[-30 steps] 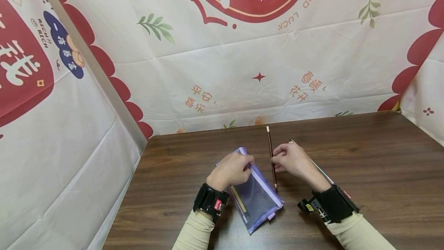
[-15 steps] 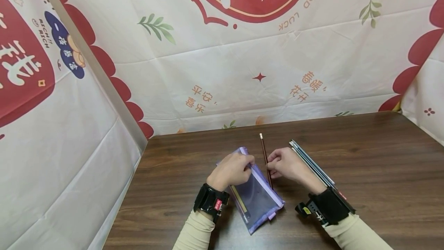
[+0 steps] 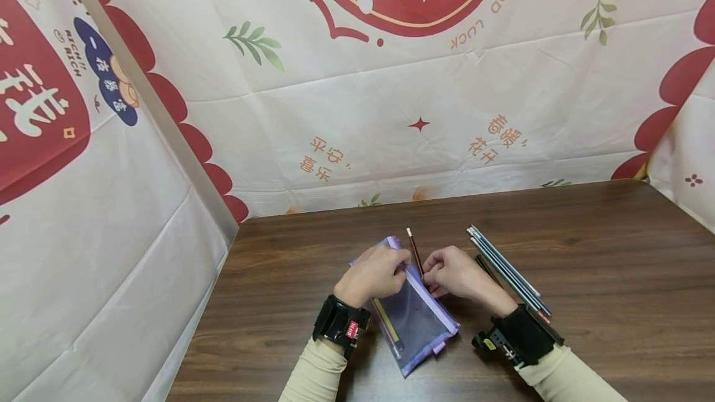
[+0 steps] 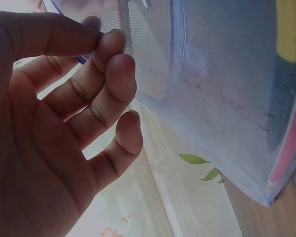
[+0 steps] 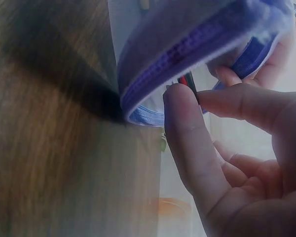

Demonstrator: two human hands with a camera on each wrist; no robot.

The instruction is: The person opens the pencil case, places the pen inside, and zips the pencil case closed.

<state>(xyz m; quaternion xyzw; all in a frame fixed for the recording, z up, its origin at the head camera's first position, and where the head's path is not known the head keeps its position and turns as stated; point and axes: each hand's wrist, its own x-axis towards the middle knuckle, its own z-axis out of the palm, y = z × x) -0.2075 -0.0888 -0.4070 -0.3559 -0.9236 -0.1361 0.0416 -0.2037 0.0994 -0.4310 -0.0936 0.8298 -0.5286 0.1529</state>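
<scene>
The see-through mesh zipper pouch (image 3: 416, 321), with purple borders, is under the left hand (image 3: 371, 275), which pinches its upper edge. Beside the right hand's (image 3: 454, 273) forearm lie several bluish pencils (image 3: 506, 265). Between its thumb and finger this hand pinches one dark brown pencil (image 3: 415, 252), pale at the far end; its near end seems inside the pouch's mouth, though there the view is blurred.

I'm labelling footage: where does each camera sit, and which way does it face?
Head: worn on the head, facing forward and down at the brown wooden table; left grip, right grip and cream fabric sleeves show.
Left wrist: on that wrist, facing left palm, fingers and purple-edged mesh pouch.
Right wrist: on that wrist, facing right fingers and the pouch's zip; left grip partly shows.
Both wrist views share the pouch.
</scene>
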